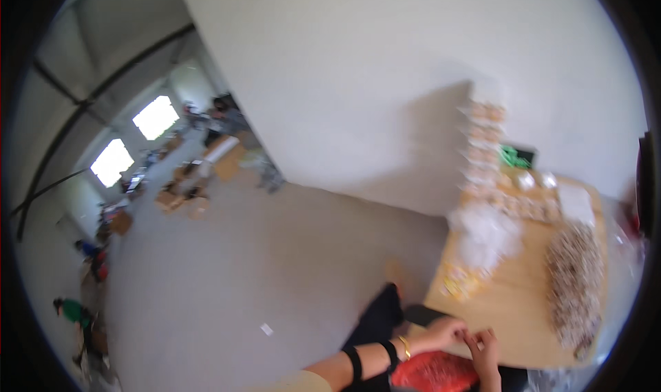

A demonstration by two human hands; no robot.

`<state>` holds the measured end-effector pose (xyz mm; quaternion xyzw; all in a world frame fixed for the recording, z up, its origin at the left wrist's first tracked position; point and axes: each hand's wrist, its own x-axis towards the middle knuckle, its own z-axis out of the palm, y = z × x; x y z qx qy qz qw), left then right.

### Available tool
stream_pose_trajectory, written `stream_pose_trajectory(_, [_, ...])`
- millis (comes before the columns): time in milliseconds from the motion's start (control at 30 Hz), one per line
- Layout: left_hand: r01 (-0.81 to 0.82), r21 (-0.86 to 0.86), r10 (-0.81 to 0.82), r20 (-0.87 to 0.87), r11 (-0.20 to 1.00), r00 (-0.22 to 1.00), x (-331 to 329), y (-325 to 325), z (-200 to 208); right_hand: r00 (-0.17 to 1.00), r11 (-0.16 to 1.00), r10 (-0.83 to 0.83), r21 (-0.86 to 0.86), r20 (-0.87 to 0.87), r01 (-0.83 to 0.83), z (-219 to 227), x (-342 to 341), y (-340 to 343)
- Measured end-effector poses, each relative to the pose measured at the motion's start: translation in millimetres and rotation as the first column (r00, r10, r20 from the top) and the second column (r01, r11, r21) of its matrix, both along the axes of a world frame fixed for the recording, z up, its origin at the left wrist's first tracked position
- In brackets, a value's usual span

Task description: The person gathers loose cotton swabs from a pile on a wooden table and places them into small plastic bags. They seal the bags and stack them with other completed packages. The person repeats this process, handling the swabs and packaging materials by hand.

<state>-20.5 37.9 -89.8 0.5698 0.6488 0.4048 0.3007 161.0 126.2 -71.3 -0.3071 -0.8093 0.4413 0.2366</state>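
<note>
Over the near-left edge of the table (509, 323), my two hands meet with their fingertips close together. My left hand (446, 333), with a gold bracelet and black straps on its arm, has its fingers pinched. The fingers of my right hand (486, 351) are bent in against it from the other side. Anything between the fingertips is too small and blurred to name. Just below them lies a red plastic bag or sheet (435, 373). A dark flat piece (421, 315) shows at the table edge beside my left hand.
A long heap of small brown-and-white pieces (577, 282) covers the table's right side. White plastic bags (485, 233), yellow packets (463, 280) and a tall stack of clear boxes (484, 147) stand toward the wall. Cartons (186, 185) and people occupy the room at far left.
</note>
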Motion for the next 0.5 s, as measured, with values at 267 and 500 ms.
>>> stream_pose_trajectory(267, [-0.123, -0.087, 0.145, 0.33, 0.989, 0.933, 10, 10, -5, 0.987, 0.98, -0.152, -0.136, -0.054, 0.143, -6, 3, 4])
stream_pose_trajectory(500, [-0.019, -0.317, 0.199, 0.544, 0.948, 0.816, 3, 19, -2, 0.974, 0.916, -0.219, -0.359, -0.066, 0.182, -18, 5, 18])
